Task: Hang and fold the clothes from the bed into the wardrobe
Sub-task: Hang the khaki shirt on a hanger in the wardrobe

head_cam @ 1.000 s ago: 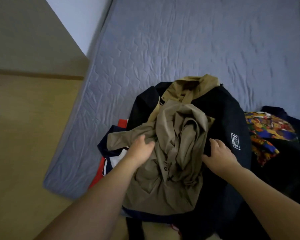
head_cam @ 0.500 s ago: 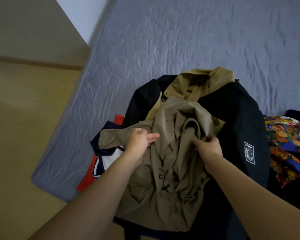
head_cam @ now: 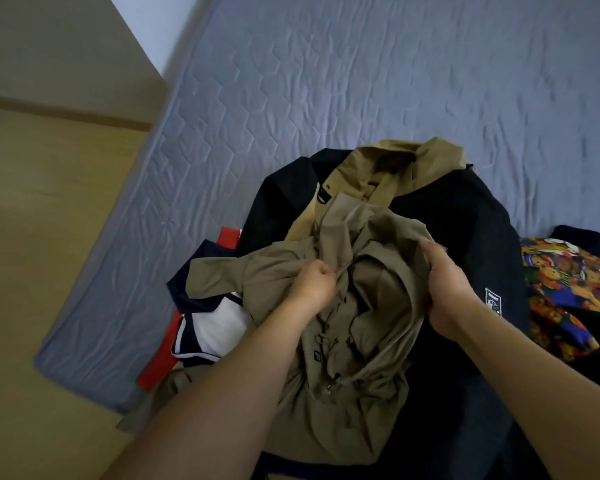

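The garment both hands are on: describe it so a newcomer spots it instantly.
On the grey-blue mattress, find the clothes pile at its near edge. On top lies the khaki jacket, gripped by the left hand and right hand. Unlike the black coat beneath, it is drab olive-tan.

The far and left parts of the bed point(head_cam: 361, 81) lie bare, giving a hand open passage above the grey quilted mattress. The near right corner is crowded: a dark jacket point(head_cam: 465, 220) spreads wide, a khaki garment point(head_cam: 343, 410) heaped on it, a patterned shirt point(head_cam: 561, 289) just beside on the right, and a red, white and navy garment point(head_cam: 215, 327) at the left edge. Wooden floor point(head_cam: 49, 237) lies open on the left.
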The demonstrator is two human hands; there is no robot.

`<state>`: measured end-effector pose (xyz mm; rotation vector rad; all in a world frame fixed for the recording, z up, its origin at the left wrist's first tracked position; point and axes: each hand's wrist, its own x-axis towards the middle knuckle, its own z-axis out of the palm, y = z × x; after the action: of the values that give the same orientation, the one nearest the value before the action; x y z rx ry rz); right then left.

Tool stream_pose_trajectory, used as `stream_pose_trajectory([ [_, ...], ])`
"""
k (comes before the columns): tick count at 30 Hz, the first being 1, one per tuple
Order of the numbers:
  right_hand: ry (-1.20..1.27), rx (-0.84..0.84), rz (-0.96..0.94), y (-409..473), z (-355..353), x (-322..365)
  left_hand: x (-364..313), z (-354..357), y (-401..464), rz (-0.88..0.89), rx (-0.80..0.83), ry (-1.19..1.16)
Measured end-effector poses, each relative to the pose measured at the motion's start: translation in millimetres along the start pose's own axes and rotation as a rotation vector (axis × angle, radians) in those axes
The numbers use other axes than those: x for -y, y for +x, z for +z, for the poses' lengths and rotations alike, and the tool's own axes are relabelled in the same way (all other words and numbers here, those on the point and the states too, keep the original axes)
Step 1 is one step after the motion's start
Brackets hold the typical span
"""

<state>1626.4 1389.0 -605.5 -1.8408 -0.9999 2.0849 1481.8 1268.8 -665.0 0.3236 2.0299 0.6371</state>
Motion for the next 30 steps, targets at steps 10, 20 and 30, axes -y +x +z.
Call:
stream_pose_trajectory([
  [10, 0.133, 0.068, -0.086, -23, 8, 45, 13, -43, 8, 0.105, 0.176, 0.285],
  [20, -0.52, -0.444, -0.168, -7, 9, 41, 14, -34, -19, 0.098, -0.016, -0.254],
  [30, -0.386, -0.198, 0.147, -5, 42, -75, 9, -50, -16, 0.09, -0.206, 0.568],
])
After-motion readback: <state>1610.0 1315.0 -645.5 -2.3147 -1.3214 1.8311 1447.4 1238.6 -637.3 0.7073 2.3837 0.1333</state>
